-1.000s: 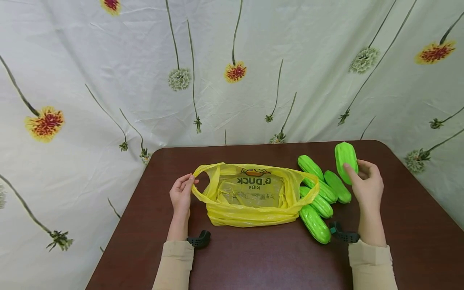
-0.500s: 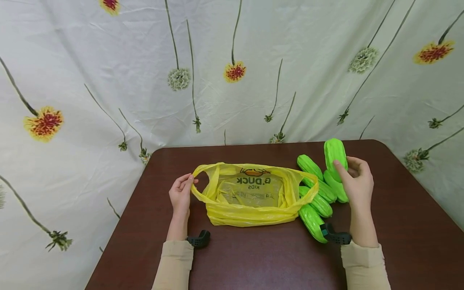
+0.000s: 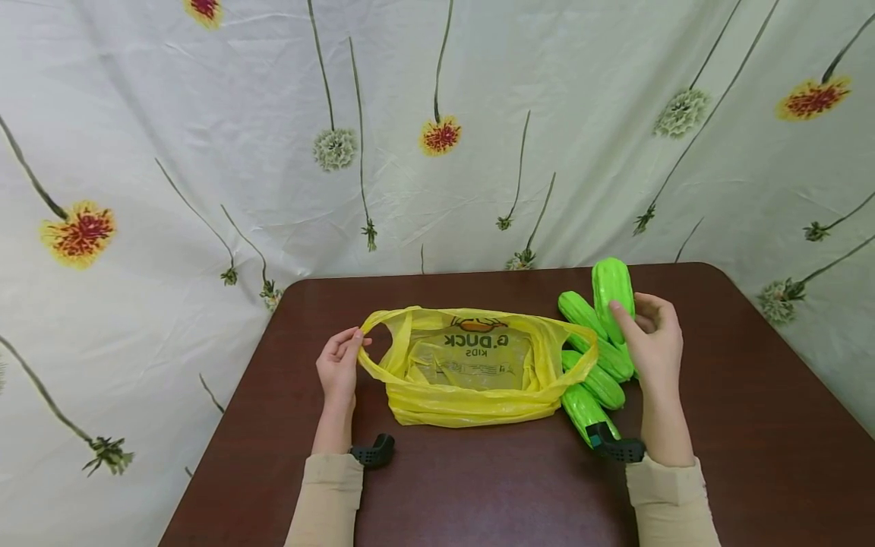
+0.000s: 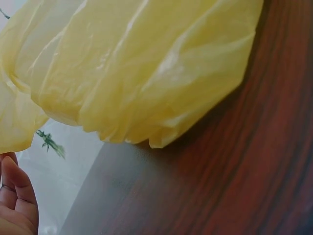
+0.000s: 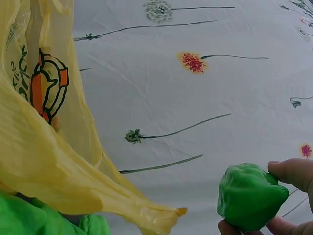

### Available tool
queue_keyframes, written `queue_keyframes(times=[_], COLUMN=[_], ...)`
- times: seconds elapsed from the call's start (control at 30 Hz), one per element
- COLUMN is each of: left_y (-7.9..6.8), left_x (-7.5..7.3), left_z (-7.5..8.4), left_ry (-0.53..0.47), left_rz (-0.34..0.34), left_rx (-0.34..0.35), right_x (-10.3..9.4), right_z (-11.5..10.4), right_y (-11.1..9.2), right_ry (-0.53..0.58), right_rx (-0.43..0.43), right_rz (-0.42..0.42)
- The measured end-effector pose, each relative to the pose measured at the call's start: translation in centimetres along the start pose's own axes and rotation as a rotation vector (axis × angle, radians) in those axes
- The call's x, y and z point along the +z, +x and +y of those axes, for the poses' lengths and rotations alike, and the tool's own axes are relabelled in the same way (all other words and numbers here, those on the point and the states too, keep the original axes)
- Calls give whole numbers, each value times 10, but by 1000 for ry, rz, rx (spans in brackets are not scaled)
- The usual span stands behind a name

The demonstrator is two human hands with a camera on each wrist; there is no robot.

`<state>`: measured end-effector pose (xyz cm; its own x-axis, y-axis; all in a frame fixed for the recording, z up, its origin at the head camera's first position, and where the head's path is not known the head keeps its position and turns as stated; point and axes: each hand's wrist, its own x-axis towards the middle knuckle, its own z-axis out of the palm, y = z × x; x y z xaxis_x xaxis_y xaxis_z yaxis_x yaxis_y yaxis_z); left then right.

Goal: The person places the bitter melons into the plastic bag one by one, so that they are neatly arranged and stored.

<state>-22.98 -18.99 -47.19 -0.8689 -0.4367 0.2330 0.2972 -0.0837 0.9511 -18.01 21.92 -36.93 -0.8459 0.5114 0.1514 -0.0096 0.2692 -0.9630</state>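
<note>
A yellow plastic bag (image 3: 472, 406) with printed lettering stands with its mouth spread wide, mid-table in the head view. My left hand (image 3: 336, 366) pinches its left handle; the left wrist view shows the bag's crinkled side (image 4: 146, 73) and part of that hand (image 4: 18, 200). Raised to the right of the bag, a bright green ridged cucumber (image 3: 611, 292) is in my right hand (image 3: 655, 338), held between thumb and fingers. The right wrist view shows its knobbly end (image 5: 249, 198). Several more cucumbers (image 3: 603, 387) lie against the bag's right side, partly covered by the held one and a wrist strap.
The dark brown table (image 3: 465, 486) extends forward to a pale curtain (image 3: 273, 137) printed with flowers. A black wrist device (image 3: 374, 451) sits on the left wrist and another (image 3: 618, 444) on the right. The bag's right handle (image 3: 589, 355) overhangs the pile.
My right hand has carried the held cucumber leftward toward the bag, now in front of the pile. The left hand keeps its pinch on the handle, and the bag stays in place.
</note>
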Motion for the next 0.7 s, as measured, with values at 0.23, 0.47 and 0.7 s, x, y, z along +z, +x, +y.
queue_keyframes(times=[0.23,0.47,0.7], left_y=[1,-1,1], left_x=[0,-1,-1], left_z=[1,8,2], left_ry=[-11,-9,-4], left_rz=[-4,-20,-19], left_rx=[-20,-32,-34], right_x=[11,22,37], right_z=[-6,-10,-14], right_y=[-6,-12,-21], right_ry=[52,123,242], right_rx=[20,44,4], right_rz=[-26,-87,-114])
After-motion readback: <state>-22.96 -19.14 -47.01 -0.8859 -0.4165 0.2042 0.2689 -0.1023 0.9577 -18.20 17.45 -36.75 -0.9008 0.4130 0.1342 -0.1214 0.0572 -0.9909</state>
